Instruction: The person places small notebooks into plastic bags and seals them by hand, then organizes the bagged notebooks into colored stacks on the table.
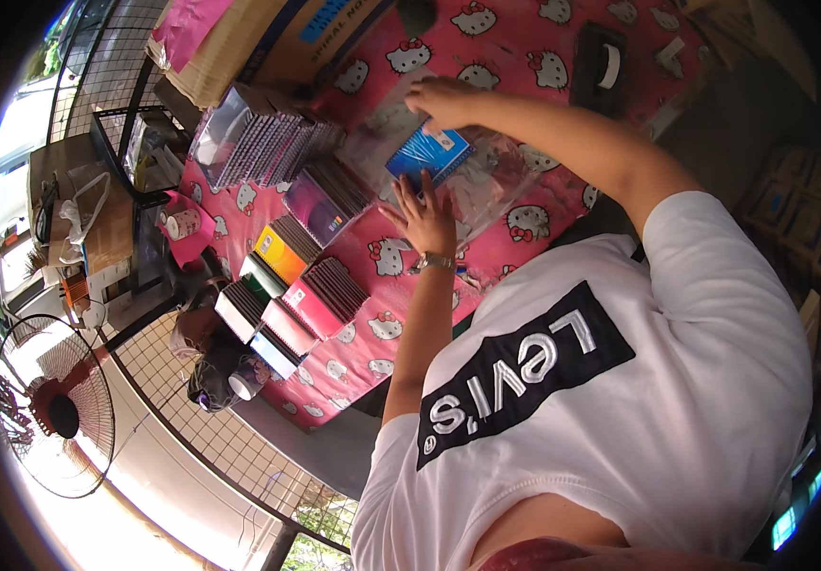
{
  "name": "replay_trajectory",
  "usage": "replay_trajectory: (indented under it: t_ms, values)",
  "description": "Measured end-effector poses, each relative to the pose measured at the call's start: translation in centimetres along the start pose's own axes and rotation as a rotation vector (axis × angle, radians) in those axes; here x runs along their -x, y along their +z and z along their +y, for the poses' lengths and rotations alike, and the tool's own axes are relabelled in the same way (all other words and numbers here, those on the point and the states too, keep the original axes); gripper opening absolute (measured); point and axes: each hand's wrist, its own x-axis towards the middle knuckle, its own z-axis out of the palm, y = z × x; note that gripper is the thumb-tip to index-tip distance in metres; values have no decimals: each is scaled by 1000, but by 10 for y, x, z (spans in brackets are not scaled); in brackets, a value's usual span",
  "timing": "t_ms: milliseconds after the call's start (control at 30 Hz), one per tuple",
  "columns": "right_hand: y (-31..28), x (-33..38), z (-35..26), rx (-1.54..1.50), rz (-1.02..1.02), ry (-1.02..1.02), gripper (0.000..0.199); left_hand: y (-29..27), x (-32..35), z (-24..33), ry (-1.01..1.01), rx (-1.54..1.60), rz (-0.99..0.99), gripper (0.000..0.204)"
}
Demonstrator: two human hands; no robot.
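A blue notebook [426,157] with a glossy surface lies tilted on clear plastic sheets [486,186] on the table. My left hand [422,221], with a watch on its wrist, rests flat with fingers spread, its fingertips on the notebook's near edge. At the far edge of the notebook, my right hand [446,103] is bent over with fingers curled together; what they pinch, if anything, is too small to make out. Left of the hands stands a row of purple notebooks [326,205], beside a larger stack of spiral notebooks [272,150].
Yellow notebooks [282,249] and pink notebooks [320,297] stand in rows nearer me on the pink patterned tablecloth [386,328]. A large cardboard box [267,43] sits at the far left. A black object [599,67] lies far right. A fan [56,407] stands beyond the wire mesh.
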Motion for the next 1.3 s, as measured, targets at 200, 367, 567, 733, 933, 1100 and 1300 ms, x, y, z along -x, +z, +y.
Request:
replay_trajectory:
  t_ms: [200, 367, 567, 733, 933, 1100, 1300]
  values:
    - [-15, -5, -21, 30, -397, 31, 51, -19, -33, -3, 230, 357, 5, 50]
    - [-58, 79, -45, -1035, -459, 396, 54, -50, -15, -50, -225, 1462, -209, 30]
    - [24, 120, -25, -1443, -324, 239, 53, -58, -33, -53, -332, 1844, -532, 38]
    - [20, 108, -44, -713, 28, 17, 32, -64, -45, -52, -288, 1701, -696, 42]
    - [48, 93, -56, -491, 483, -181, 17, -71, -54, -27, 308, 570, 2, 24]
    - [43, 124, -66, -479, 442, -306, 26, -90, -33, -27, 469, 621, -105, 22]
    - [51, 135, -80, -95, 550, -408, 24, -90, -17, -37, 543, 556, -63, 32]
